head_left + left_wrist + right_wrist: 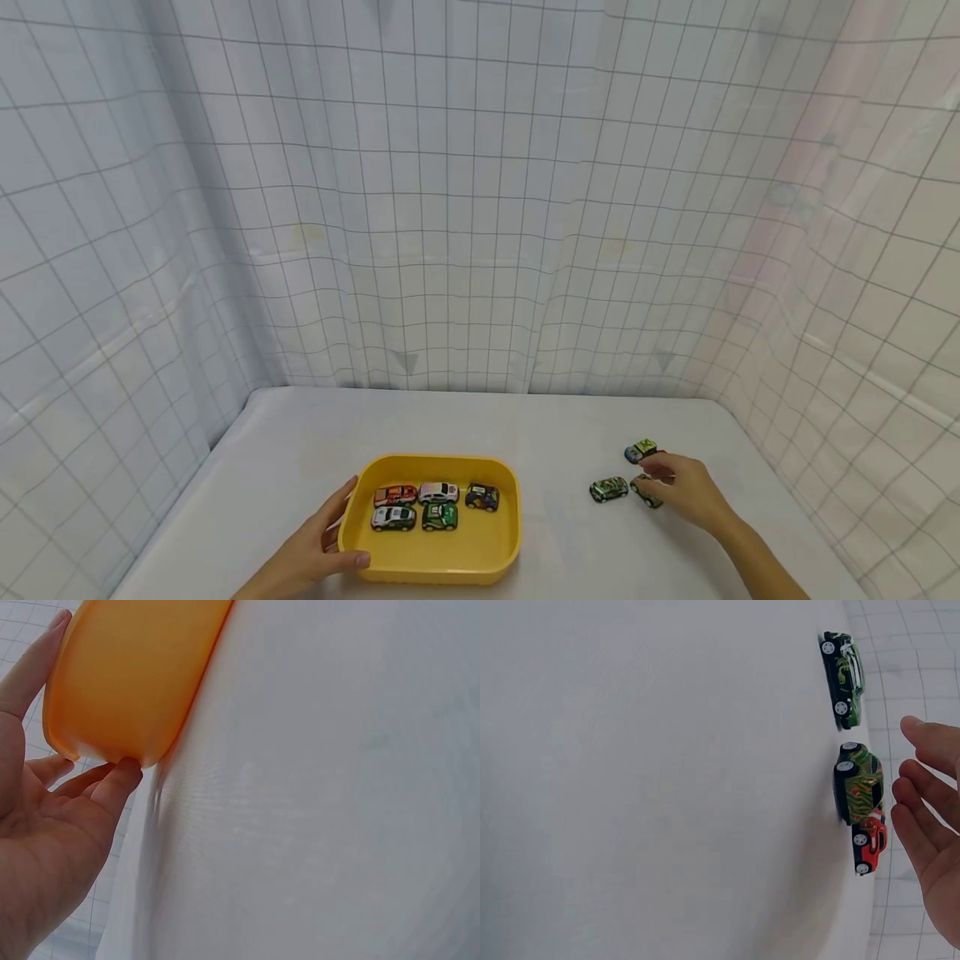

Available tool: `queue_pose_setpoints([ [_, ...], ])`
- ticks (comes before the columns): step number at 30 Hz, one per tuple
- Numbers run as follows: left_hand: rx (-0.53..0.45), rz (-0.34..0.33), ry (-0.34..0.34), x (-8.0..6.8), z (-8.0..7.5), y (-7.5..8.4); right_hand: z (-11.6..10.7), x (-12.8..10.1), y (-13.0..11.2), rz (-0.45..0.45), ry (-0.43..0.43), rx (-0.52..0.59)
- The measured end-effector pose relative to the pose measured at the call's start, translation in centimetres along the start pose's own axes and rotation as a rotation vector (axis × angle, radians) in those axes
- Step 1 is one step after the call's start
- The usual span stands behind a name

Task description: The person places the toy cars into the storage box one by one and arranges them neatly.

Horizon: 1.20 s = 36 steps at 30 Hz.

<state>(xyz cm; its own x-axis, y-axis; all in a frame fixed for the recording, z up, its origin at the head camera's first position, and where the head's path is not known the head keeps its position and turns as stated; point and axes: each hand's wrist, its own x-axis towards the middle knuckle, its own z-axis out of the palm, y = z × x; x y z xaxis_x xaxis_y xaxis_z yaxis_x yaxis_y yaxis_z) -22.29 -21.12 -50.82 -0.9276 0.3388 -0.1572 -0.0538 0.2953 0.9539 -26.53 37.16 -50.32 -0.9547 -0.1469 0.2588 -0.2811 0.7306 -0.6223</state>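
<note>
A big white worktop (480,433) sits in front of a cloth wall (480,208) with thin grid lines. On the worktop, near the person, is a yellow tray (438,558). The left hand (311,546) holds the tray's near left corner: the thumb lies along the front edge and the fingers curl around the side, so this grip is closed on the tray. In the left wrist view the fingers (112,780) press against the tray's wall. Five little toy cars already sit inside the tray: an orange and white car (395,496), a white car (438,492), a dark blue car (482,497), a white and green car (393,518) and a green car (440,517). So, judging from that, most of the sorting looks done. Off to the right, well apart from the tray, more cars wait on the bare worktop: a green striped car (608,489), a second green car (647,492) and a small blue and yellow car (640,451), with a bit of red just beside it. The right wrist view shows a red car (870,844) there, touching a green one. The right hand (686,492) reaches over these cars. Its fingers (922,817) are spread apart and relaxed, close to the cars but holding none. These few cars are what is left.
</note>
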Motion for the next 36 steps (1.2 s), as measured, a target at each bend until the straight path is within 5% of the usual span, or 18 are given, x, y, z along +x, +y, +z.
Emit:
queue_pose_setpoints([
  [15,0.014,-0.038,0.014,-0.2,0.1,0.3,-0.2,-0.9,1.4,0.136,-0.044,-0.092],
  [36,0.018,-0.005,0.008,-0.2,0.0,0.3,0.3,-1.3,2.2,0.308,-0.076,-0.046],
])
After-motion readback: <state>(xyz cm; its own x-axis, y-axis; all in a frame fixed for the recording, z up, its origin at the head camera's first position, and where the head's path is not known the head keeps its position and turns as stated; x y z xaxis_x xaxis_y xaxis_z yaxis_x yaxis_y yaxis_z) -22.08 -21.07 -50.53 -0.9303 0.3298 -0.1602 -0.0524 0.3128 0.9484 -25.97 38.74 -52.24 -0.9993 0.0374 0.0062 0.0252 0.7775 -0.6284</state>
